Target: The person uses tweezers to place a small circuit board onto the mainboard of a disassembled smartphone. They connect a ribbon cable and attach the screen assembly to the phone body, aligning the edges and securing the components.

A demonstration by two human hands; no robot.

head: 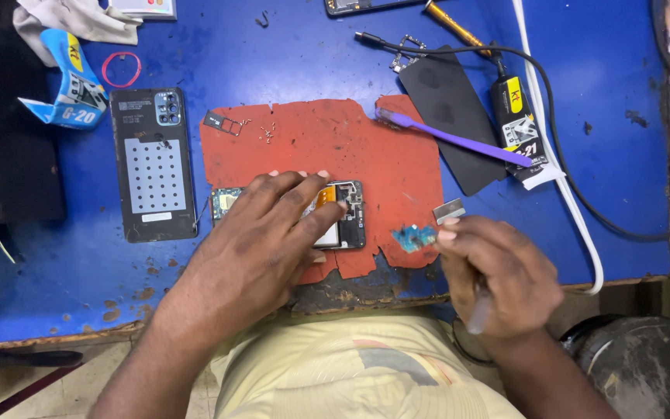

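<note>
Right hand (pixel 498 275) up close, pinching a scraper (pixel 451 210) next to a little blue board (pixel 413 237); left hand (pixel 269 237) spread flat over the opened phone (pixel 347 213) on the red mat (pixel 350 143).

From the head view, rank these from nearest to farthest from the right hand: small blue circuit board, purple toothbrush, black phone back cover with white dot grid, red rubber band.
From the right hand:
1. Small blue circuit board, just left of its fingertips.
2. Purple toothbrush, above, across the red mat.
3. Black phone back cover with white dot grid, far left.
4. Red rubber band, top left corner.
</note>
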